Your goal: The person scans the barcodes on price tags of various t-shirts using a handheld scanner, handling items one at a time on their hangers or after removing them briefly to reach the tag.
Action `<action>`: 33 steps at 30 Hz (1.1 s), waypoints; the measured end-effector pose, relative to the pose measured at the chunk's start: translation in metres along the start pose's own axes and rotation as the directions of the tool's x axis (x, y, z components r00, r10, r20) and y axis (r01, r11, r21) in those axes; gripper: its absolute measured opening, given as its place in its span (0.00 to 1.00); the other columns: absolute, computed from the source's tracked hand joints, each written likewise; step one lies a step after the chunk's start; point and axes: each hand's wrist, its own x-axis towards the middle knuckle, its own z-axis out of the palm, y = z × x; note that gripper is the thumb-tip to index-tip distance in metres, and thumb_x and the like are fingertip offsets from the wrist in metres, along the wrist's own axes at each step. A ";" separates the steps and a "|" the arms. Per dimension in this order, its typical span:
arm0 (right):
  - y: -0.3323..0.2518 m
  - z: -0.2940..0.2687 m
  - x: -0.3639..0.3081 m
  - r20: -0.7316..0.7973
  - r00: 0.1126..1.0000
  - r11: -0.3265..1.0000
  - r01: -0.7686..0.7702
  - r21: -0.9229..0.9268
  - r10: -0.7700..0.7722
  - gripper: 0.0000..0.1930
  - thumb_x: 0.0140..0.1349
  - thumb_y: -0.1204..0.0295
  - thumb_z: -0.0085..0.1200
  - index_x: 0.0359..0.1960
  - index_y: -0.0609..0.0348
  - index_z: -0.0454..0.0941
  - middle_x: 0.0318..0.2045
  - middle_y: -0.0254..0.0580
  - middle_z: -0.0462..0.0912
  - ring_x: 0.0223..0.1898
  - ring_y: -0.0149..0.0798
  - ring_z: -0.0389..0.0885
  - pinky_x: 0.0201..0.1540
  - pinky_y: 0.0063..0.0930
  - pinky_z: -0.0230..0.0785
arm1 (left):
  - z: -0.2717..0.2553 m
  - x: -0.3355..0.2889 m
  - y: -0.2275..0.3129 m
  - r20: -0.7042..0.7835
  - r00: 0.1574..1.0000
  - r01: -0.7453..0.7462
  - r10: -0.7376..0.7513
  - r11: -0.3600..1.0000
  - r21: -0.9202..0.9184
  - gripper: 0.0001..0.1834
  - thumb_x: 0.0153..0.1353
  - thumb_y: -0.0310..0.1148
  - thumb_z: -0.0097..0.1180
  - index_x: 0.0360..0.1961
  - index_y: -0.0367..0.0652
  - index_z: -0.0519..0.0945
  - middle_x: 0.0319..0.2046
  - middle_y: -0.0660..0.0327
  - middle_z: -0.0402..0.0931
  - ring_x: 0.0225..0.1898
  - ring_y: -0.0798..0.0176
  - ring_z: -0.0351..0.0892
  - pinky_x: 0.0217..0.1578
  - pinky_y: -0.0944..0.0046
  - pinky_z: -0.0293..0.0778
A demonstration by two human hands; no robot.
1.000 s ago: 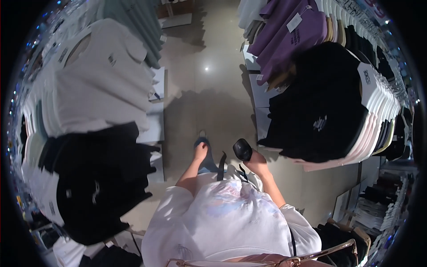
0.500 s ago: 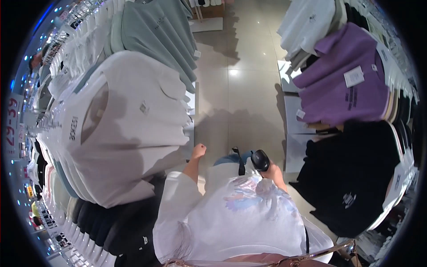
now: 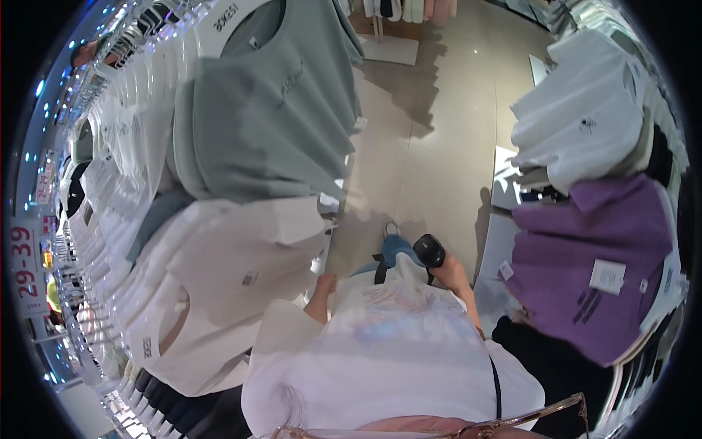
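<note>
My left hand (image 3: 328, 283) hangs beside the white T-shirt (image 3: 248, 274) on the left rack, its fingers curled and nothing showing in them. In front of my body, my right hand (image 3: 452, 272) is closed around a black, rounded, glossy handheld object (image 3: 429, 250). Its exact kind is unclear. A dark strap (image 3: 380, 269) and blue fabric (image 3: 397, 246) show just left of that object. Ahead on the left hangs a grey-green T-shirt (image 3: 274, 124). To the right of my right hand is a purple shirt (image 3: 563, 245) with a white tag (image 3: 608, 276).
Clothing racks line both sides of a tiled aisle (image 3: 453, 124). White shirts (image 3: 585, 110) hang at the far right, black garments (image 3: 548, 362) at the near right. Low white platforms (image 3: 493, 245) edge the aisle. A small display stand (image 3: 387, 50) stands at the far end.
I have moved forward along the aisle, so the racks on both sides sit lower and nearer. The black object stays in my right hand. My left hand has dropped slightly lower in view.
</note>
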 end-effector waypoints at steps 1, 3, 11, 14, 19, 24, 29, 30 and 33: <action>0.004 -0.004 0.019 -0.070 0.997 1.000 0.017 0.016 -0.016 0.19 0.41 0.72 0.57 0.38 0.64 0.74 0.31 0.59 0.78 0.39 0.57 0.76 0.39 0.40 0.68 | -0.001 0.001 0.024 0.099 0.966 0.250 -0.237 0.955 -0.158 0.12 0.55 0.38 0.47 0.31 0.41 0.78 0.27 0.56 0.77 0.26 0.60 0.77 0.27 0.58 0.72; -0.012 -0.021 0.048 -0.077 0.997 0.997 0.014 0.069 -0.009 0.19 0.41 0.71 0.58 0.38 0.62 0.74 0.32 0.58 0.78 0.39 0.56 0.76 0.39 0.40 0.69 | -0.007 -0.007 0.048 0.189 0.818 0.576 -0.544 0.764 -0.292 0.12 0.53 0.38 0.49 0.31 0.42 0.77 0.26 0.58 0.76 0.22 0.61 0.75 0.25 0.62 0.71; -0.041 -0.074 0.112 0.025 1.000 1.000 -0.010 0.020 0.009 0.21 0.41 0.72 0.59 0.41 0.62 0.73 0.32 0.57 0.79 0.38 0.54 0.78 0.40 0.37 0.69 | 0.019 0.026 0.063 0.182 0.897 0.404 -0.404 0.914 0.037 0.11 0.54 0.37 0.47 0.31 0.42 0.78 0.24 0.60 0.75 0.21 0.61 0.74 0.23 0.60 0.71; -0.047 -0.101 0.147 0.157 0.987 0.999 -0.035 0.010 0.033 0.21 0.41 0.72 0.58 0.41 0.61 0.73 0.34 0.57 0.78 0.40 0.55 0.77 0.41 0.37 0.68 | 0.027 0.075 0.096 0.206 0.948 0.222 -0.244 0.967 0.125 0.11 0.54 0.36 0.46 0.30 0.43 0.78 0.22 0.60 0.75 0.21 0.61 0.74 0.22 0.59 0.71; -0.073 -0.134 0.223 0.172 0.984 0.993 -0.021 -0.115 0.041 0.21 0.41 0.71 0.58 0.41 0.60 0.73 0.34 0.56 0.79 0.40 0.54 0.77 0.41 0.36 0.68 | 0.025 0.196 0.187 0.200 0.963 -0.207 0.181 0.971 0.118 0.10 0.53 0.36 0.46 0.30 0.44 0.78 0.23 0.60 0.76 0.23 0.59 0.75 0.24 0.57 0.72; -0.085 -0.167 0.292 0.131 0.991 1.000 -0.008 0.000 0.007 0.20 0.42 0.73 0.55 0.41 0.60 0.73 0.34 0.55 0.78 0.40 0.54 0.77 0.42 0.36 0.68 | 0.037 0.234 0.313 -0.016 0.943 0.316 -0.333 0.909 -0.271 0.13 0.52 0.40 0.50 0.34 0.45 0.78 0.29 0.56 0.79 0.33 0.57 0.78 0.36 0.59 0.72; -0.081 -0.207 0.350 0.225 0.968 0.989 0.133 -0.069 -0.114 0.22 0.39 0.74 0.57 0.41 0.60 0.73 0.34 0.55 0.79 0.40 0.54 0.77 0.41 0.37 0.68 | 0.053 0.240 0.384 0.039 0.991 0.125 -0.129 0.987 0.096 0.20 0.52 0.46 0.52 0.36 0.40 0.78 0.32 0.53 0.79 0.37 0.55 0.78 0.40 0.60 0.71; -0.078 -0.216 0.364 0.255 0.957 0.984 0.160 -0.078 -0.135 0.22 0.39 0.74 0.57 0.41 0.60 0.73 0.34 0.55 0.79 0.40 0.54 0.77 0.41 0.37 0.68 | 0.055 0.238 0.386 0.036 0.985 0.166 -0.167 0.986 0.025 0.21 0.51 0.48 0.53 0.36 0.40 0.78 0.32 0.53 0.79 0.37 0.55 0.78 0.40 0.60 0.71; -0.103 -0.248 0.398 0.436 0.880 0.944 0.286 -0.165 -0.190 0.21 0.40 0.73 0.56 0.41 0.60 0.73 0.34 0.56 0.78 0.40 0.56 0.76 0.41 0.38 0.68 | 0.092 0.208 0.377 0.003 0.967 0.252 -0.255 0.951 -0.178 0.22 0.50 0.50 0.55 0.36 0.42 0.79 0.31 0.53 0.79 0.35 0.56 0.78 0.39 0.60 0.72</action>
